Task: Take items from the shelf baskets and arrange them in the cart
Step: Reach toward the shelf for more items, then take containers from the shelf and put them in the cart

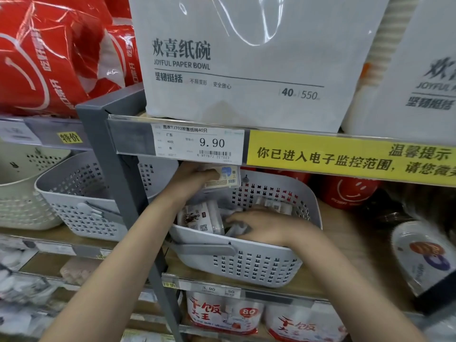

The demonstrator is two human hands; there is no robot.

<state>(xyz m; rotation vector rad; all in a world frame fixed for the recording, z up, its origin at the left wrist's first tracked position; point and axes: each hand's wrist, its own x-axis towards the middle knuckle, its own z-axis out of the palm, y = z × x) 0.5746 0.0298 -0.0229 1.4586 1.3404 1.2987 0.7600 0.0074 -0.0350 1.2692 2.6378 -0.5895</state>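
Up on the middle shelf, the person's left hand [197, 175] holds a small flat packet [222, 178] lifted just above the far rim of the grey basket [246, 265], fingers curled over its top edge, right beneath the price rail [197, 141] of the shelf above. The right hand [261, 227] is down inside the same basket, fingers spread over a dark and white crumpled item; it is blurred, so I cannot tell whether it has closed on anything. Near the left wall of the basket sits a small clear box [199, 218] with a printed label, and more small packs lie toward the far right. These look like light, stiff little cartons or plastic boxes, probably smooth and a bit slippery, so I would take them by the long edges as the left hand does, not by the flat faces. Room is tight: the rail overhangs the basket, so the packet likely has to come toward the near side before it rises. The grey upright post [118, 193] stands just left of the left forearm, and a second basket [81, 206] sits beyond it. No cart is in sight.
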